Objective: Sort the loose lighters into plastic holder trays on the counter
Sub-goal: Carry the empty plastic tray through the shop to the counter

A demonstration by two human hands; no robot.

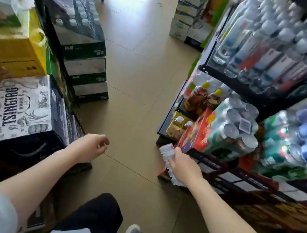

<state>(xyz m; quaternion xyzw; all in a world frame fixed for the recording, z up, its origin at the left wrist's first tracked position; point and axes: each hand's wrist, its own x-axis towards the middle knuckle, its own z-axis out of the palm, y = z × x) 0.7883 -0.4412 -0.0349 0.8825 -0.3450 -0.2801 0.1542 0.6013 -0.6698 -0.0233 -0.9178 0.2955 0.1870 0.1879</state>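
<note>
Nearest the camera, a dark trouser leg point(99, 214) and a grey shoe point(133, 231) stand on the tan tiled floor point(143, 86) of a shop aisle, which suggests the person is walking. The right hand point(185, 166) is closed around a clear plastic holder tray point(168, 157), gripped at mid-length with both ends projecting, a carrying grip rather than a loading one. Whether the tray holds any lighters cannot be determined; none are visible. The left hand point(91, 146) is loosely curled and carries nothing, probably kept free for balance or the next pick. No table or loose lighters appear in view, so sorting has likely not begun. To the left, a Tsingtao beer carton point(21, 109) sits below a yellow carton point(10, 47). To the right, shrink-wrapped drink cans point(233, 129) rest on stacked boxes. Further along, cases of bottled water point(85, 23) stack up on the left, and shelved bottles point(269, 52) fill the right rack
</note>
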